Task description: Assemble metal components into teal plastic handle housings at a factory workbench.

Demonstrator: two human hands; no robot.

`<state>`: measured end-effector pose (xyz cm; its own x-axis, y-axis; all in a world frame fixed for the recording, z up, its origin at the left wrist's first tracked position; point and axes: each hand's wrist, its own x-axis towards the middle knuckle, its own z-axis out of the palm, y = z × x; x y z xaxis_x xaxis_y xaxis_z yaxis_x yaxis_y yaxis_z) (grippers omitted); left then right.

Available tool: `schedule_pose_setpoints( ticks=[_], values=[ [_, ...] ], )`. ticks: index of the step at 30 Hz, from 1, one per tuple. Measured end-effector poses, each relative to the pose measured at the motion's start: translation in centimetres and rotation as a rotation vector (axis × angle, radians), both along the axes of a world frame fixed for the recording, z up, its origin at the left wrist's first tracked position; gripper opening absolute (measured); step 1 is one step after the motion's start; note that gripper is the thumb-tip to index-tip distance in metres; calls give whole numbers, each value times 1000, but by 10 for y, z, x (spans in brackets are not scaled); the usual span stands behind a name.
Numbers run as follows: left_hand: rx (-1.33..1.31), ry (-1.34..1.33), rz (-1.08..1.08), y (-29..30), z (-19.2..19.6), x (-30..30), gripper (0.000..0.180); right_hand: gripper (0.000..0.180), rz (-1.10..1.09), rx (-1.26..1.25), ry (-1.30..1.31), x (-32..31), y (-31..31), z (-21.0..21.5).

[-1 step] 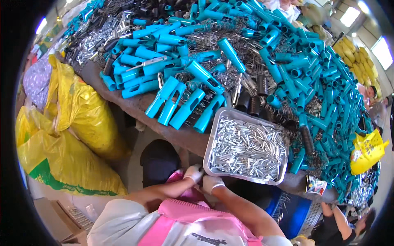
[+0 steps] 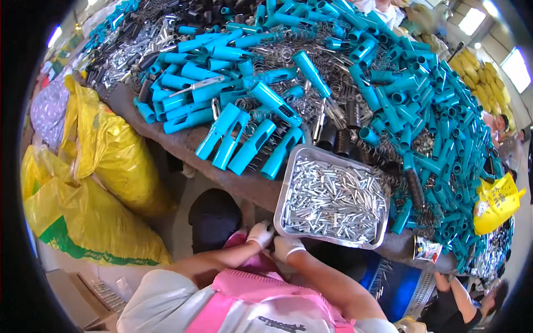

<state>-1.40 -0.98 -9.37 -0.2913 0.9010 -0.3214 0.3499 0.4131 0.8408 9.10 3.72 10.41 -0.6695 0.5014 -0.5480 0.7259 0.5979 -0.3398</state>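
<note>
My left hand (image 2: 260, 235) and my right hand (image 2: 286, 248), both in white gloves, are close together at the table's near edge, low over my lap. The fingers of both look curled in, and whatever they hold, if anything, is hidden. Just beyond my right hand a grey metal tray (image 2: 281, 217) sits on the table edge, full of short silvery metal pins (image 2: 333, 197). Left of the tray, several slotted teal tubes (image 2: 252, 149) lie side by side along the edge. A pink apron (image 2: 255, 282) covers my front.
A big heap of teal tubes (image 2: 408, 83), springs (image 2: 333, 61) and black parts spreads over the table. Yellow sacks (image 2: 119, 155) stand at the left. A yellow bag (image 2: 494, 202) lies at the right, above another person's arms (image 2: 455, 291). A blue bin (image 2: 397, 286) stands below the table.
</note>
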Motion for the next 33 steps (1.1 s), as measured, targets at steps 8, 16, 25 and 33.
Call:
schedule_pose_setpoints(
  ticks=[8, 16, 25, 33],
  values=[
    [-78, 27, -28, -7, 57, 3, 31, 52, 93, -37, -44, 1, 11, 10],
    [-98, 161, -173, 8, 48, 10, 41, 23, -73, -64, -173, 17, -6, -56],
    [-138, 222, -290, 13, 94, 1, 40, 41, -99, -109, -74, 17, -3, -28],
    [-62, 194, -163, 15, 14, 17, 38, 36, -147, -96, -144, 24, -8, -70]
  ],
)
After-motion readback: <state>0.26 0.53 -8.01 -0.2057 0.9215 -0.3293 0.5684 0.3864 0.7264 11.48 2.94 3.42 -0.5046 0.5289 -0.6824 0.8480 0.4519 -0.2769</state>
